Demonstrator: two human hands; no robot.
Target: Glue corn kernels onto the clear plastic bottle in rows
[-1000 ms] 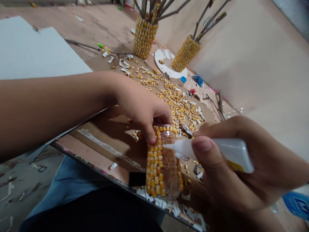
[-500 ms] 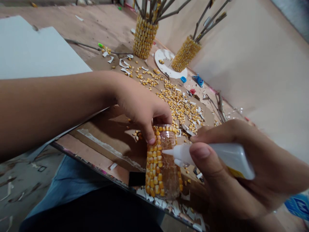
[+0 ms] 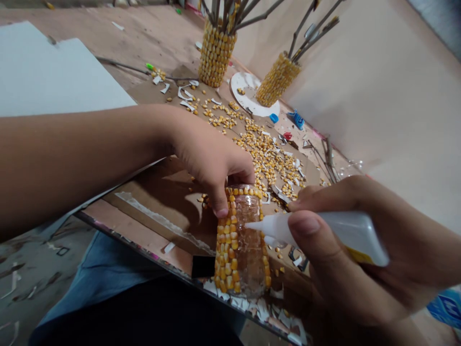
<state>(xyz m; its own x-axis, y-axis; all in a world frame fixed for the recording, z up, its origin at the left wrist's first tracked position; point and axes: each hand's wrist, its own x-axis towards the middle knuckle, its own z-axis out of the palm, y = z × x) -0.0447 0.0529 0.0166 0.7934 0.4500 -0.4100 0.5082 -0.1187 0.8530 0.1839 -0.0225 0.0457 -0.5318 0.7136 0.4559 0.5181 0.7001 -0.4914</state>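
A clear plastic bottle [image 3: 248,259], its wall partly covered with rows of corn kernels [image 3: 226,250], stands near the table's front edge. My left hand [image 3: 212,158] grips its top, thumb on the kernels and fingers behind the rim. In my right hand [image 3: 345,254] is a white glue bottle [image 3: 345,230], held sideways between thumb and fingers. Its narrow nozzle points left at the bare clear strip of the bottle; whether the tip touches the wall, I cannot tell. Loose corn kernels [image 3: 262,154] lie spread just behind.
Two kernel-covered vases [image 3: 217,55] [image 3: 278,79] holding sticks stand at the back, one on a white disc [image 3: 248,105]. White paper scraps [image 3: 257,307] litter the front edge. A white board [image 3: 61,77] lies left; a wall [image 3: 389,96] rises right.
The glue bottle and my right hand have shifted slightly right. The kernel-covered bottle has moved or turned a little left under my left hand, which keeps its grip.
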